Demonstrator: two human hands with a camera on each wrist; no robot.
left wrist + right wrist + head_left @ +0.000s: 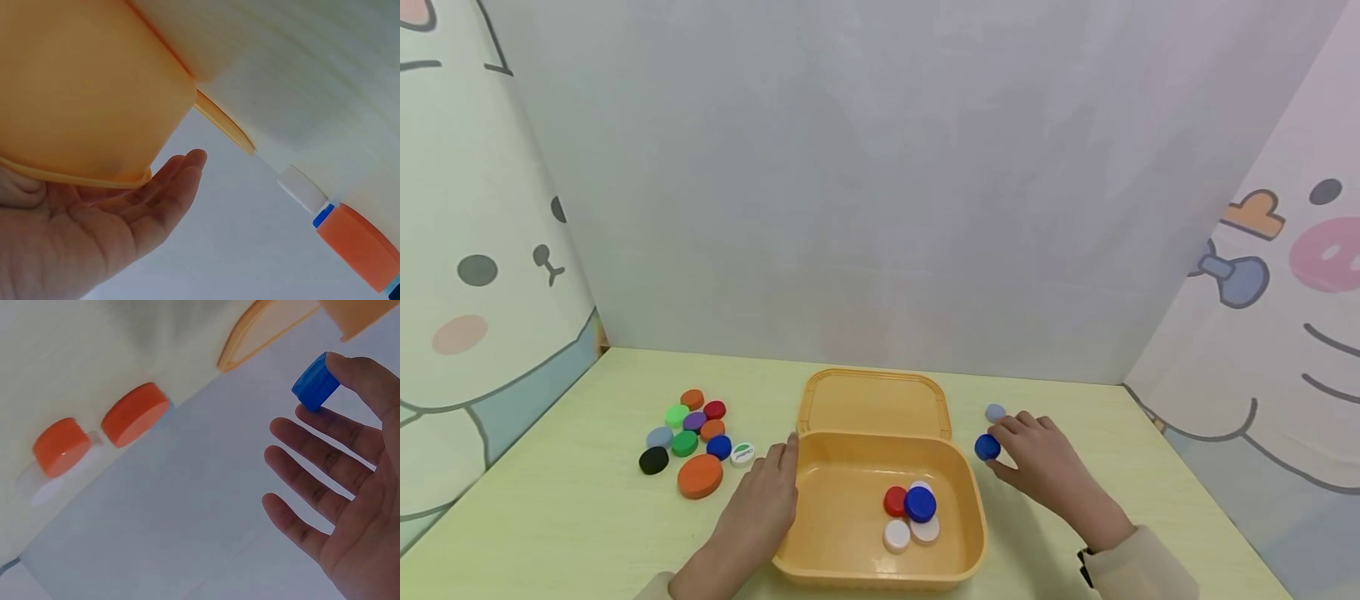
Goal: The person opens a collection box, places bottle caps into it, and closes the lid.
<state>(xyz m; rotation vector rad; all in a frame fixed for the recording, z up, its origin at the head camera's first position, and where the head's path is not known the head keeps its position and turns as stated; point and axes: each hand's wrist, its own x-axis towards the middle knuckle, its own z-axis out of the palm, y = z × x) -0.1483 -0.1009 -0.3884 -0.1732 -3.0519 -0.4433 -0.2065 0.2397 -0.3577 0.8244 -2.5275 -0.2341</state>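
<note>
In the head view, my left hand rests against the left rim of a yellow-orange plastic box, fingers extended along it. The left wrist view shows that palm and the extended fingers beside the box's outer wall. My right hand pinches a blue bottle cap between thumb and index finger, just right of the box; in the right wrist view that cap is off the table and the other fingers are spread. Inside the box lie a red cap, a blue cap and several white caps.
Behind the box lies its lid. Several mixed-colour caps, including a large orange one and a black one, are spread to the left. A pale blue cap lies beyond my right hand. Two orange caps show in the right wrist view.
</note>
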